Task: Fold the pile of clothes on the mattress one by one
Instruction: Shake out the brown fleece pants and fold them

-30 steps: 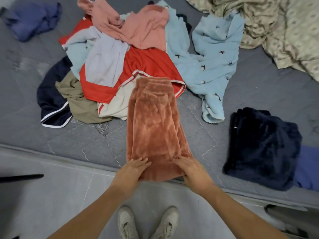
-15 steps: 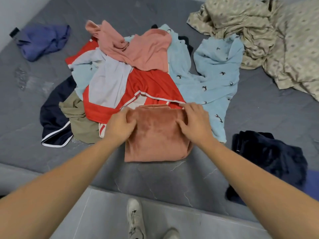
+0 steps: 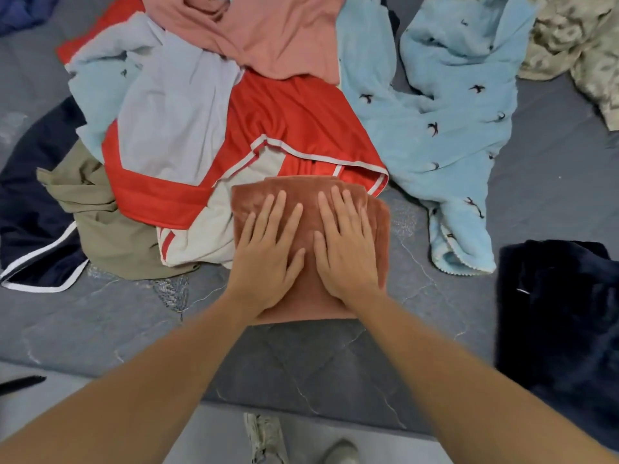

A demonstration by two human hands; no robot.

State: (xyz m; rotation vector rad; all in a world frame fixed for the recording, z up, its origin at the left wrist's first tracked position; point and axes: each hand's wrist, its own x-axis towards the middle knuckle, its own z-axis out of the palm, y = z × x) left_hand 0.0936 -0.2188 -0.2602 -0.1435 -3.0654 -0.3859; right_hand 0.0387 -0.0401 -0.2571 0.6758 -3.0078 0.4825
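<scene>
Hands pressing flat on a rust-brown plush garment (image 3: 308,209), which a second ago lay stretched long toward the mattress edge and is now doubled into a compact rectangle on the grey quilted mattress (image 3: 100,316), touching the front of the unfolded pile of clothes (image 3: 234,112). This piece looks nearly finished; many remain. The left hand (image 3: 268,259) and right hand (image 3: 348,249) lie side by side, palms down, fingers straight and spread, gripping nothing, both forearms reaching forward. A folded dark navy fleece garment (image 3: 556,313) sits well apart, right.
</scene>
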